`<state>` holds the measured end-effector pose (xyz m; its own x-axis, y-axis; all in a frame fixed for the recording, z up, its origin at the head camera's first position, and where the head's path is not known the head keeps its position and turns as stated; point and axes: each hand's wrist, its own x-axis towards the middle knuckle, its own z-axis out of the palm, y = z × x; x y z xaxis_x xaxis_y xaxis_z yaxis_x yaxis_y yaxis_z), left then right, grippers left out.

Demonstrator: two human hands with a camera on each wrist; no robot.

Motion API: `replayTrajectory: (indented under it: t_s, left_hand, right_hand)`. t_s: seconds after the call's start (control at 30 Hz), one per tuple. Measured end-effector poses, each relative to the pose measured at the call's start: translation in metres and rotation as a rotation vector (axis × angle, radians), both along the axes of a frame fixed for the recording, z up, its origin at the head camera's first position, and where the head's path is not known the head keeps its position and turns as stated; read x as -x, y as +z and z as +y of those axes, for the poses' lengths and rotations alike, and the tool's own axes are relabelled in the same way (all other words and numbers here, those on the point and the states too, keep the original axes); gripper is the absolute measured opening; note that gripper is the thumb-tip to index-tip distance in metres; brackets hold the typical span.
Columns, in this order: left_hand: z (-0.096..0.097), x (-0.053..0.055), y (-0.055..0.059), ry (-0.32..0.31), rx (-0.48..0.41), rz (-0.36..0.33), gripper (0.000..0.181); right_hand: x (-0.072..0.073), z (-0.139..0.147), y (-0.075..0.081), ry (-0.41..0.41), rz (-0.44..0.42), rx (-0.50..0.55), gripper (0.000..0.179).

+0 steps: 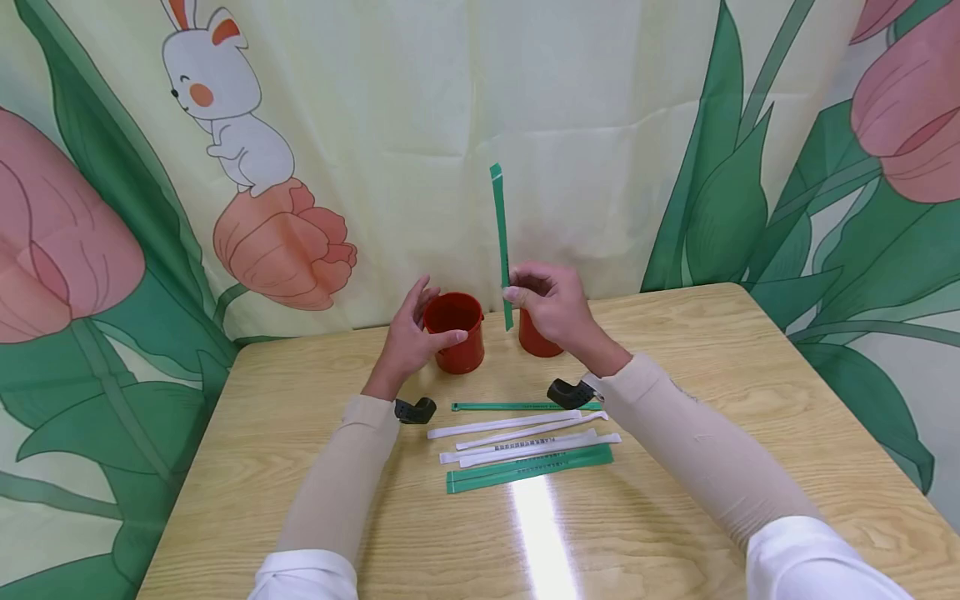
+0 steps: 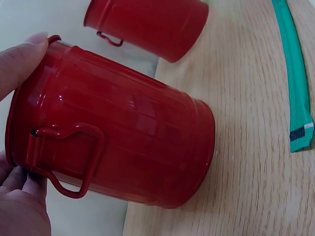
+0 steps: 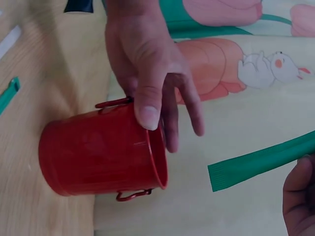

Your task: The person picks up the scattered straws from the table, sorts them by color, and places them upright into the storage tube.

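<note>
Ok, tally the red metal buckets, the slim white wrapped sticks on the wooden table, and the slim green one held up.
Red round metal buckets: 2
Slim white wrapped sticks: 4
Slim green wrapped stick in the right hand: 1
Total: 7

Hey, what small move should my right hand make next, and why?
Probably shift the green packet left, bringing its lower end over the left bucket. Your right hand pinches it nearly upright, that end clear of the left bucket's rim, while your left hand touches that bucket and its mouth faces up.
</note>
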<state>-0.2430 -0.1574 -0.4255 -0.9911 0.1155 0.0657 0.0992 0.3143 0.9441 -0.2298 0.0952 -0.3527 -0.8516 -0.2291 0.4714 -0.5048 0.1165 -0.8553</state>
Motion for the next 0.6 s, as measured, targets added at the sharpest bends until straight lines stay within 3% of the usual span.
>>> replayTrajectory:
  t_s: [0.6]
  left_hand:
    - [-0.001, 0.000, -0.002, 0.008, 0.026, 0.001, 0.107]
  right_hand:
    - [0.029, -0.024, 0.008, -0.001, -0.085, -0.001, 0.014]
